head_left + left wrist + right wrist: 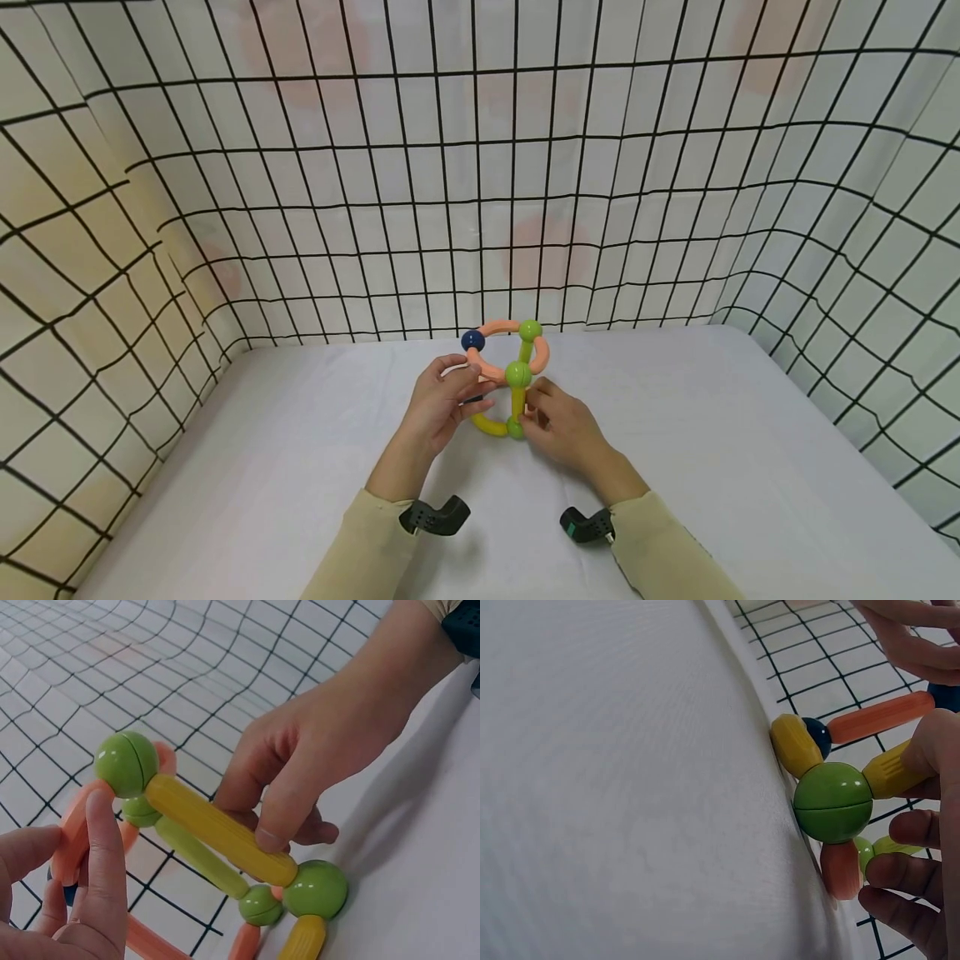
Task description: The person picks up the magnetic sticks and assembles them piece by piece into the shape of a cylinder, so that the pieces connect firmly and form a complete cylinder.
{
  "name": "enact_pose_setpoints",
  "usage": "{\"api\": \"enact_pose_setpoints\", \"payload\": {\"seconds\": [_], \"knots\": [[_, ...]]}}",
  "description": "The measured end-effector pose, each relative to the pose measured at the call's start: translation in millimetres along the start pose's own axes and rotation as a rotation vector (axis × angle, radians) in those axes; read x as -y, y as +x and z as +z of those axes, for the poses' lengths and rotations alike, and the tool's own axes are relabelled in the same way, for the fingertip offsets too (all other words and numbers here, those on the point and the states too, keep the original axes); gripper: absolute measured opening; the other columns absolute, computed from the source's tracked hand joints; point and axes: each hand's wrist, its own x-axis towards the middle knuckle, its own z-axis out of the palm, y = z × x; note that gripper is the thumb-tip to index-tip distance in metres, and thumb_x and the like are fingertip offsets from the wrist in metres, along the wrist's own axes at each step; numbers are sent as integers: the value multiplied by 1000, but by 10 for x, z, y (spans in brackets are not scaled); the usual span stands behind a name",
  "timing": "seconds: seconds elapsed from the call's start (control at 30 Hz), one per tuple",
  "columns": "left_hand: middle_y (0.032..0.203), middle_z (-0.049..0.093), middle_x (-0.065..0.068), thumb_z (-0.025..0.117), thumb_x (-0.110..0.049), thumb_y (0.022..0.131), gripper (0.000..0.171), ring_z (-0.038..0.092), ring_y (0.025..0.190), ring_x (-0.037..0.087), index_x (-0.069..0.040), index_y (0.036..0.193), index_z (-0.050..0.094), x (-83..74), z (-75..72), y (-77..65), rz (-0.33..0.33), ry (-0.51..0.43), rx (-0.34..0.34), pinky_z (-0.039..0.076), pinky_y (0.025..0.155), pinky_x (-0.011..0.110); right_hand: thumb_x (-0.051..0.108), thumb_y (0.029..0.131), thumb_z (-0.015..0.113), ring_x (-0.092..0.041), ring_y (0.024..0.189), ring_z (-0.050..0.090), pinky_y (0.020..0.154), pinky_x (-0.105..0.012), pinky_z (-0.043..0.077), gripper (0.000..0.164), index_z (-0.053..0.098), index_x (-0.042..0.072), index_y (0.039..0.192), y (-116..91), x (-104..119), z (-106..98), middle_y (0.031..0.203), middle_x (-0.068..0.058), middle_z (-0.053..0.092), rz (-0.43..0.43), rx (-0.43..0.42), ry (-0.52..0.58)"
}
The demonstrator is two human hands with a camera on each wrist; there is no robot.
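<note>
A frame of ball-and-stick building toy pieces stands on the white table. In the head view, my left hand (438, 404) is at its left side and pinches an orange curved stick (71, 847) by the upper front green ball (517, 373). The right hand (562, 425) pinches the upright yellow stick (225, 829) between thumb and fingers. That stick joins the upper ball to a lower green ball (832, 802). A curved yellow stick (489, 427) runs left from the lower ball. Farther back are a dark blue ball (472, 341) and another green ball (530, 330). My fingers hide part of the frame's lower left.
Black wire mesh (480, 204) over white sheeting surrounds the table (300, 467) at the back and both sides. Behind the yellow stick, the left wrist view shows a light green stick (199, 855). Each wrist carries a black device (438, 517).
</note>
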Motion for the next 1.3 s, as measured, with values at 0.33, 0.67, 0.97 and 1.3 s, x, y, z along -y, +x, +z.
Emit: {"api": "enact_pose_setpoints", "payload": {"seconds": [0.33,0.67,0.97,1.3], "knots": [[115,68,18,65,-20,97,38,74,85,18,-7,129,49,3,-111,51,-18,112,-4,62,73,35,21,87,68,-5,74,50,63,-19,43,10,64,17,95,-37,-10,22,93,8,53,63,55,41],[119,66,13,64,-17,97,38,65,99,22,-2,130,53,222,-302,248,38,380,-156,57,78,28,33,85,77,-8,86,63,72,-22,50,22,62,21,97,-67,-44,74,99,8,55,105,109,72],[139,56,8,65,-18,96,40,52,128,27,-13,134,54,346,-376,277,27,513,-68,47,104,43,34,85,77,-6,84,57,72,-22,47,23,63,23,100,-53,-47,92,99,9,53,142,140,108],[153,47,12,60,-16,98,54,32,149,33,-15,150,42,360,-398,253,33,584,105,18,122,60,31,86,76,-6,83,54,71,-21,46,21,62,22,99,-51,-63,85,99,8,52,149,147,124]]}}
